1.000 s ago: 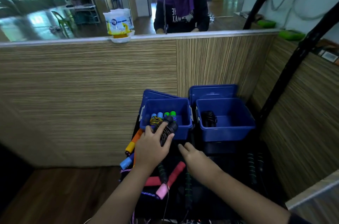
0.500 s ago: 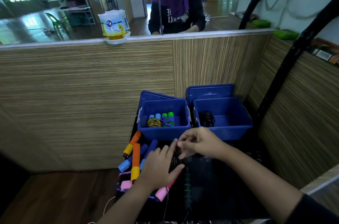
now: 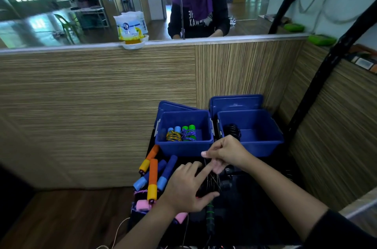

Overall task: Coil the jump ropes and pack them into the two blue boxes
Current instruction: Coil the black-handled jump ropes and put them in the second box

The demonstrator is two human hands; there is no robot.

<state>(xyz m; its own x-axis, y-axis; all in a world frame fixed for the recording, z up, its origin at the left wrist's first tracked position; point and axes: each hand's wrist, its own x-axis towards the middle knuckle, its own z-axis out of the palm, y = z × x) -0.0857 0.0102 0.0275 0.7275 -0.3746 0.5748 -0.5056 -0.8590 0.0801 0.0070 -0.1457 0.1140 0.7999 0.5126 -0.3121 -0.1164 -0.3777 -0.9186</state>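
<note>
Head view showed that our left hand (image 3: 186,185) pressed a black jump rope (image 3: 211,182) onto the tabletop (image 3: 244,208), fingers spread, so our right hand (image 3: 224,153) could pinch its cord for coiling, just before the two blue boxes (image 3: 183,147).

- A dark table (image 3: 255,208) sits at lower centre of the frame.
- Two blue boxes stand side by side at its far edge: left box (image 3: 183,147), right box (image 3: 263,147).
- Loose orange-yellow handles (image 3: 152,179), blue handles (image 3: 166,173) and pink handles (image 3: 142,205) lie at its left.
</note>
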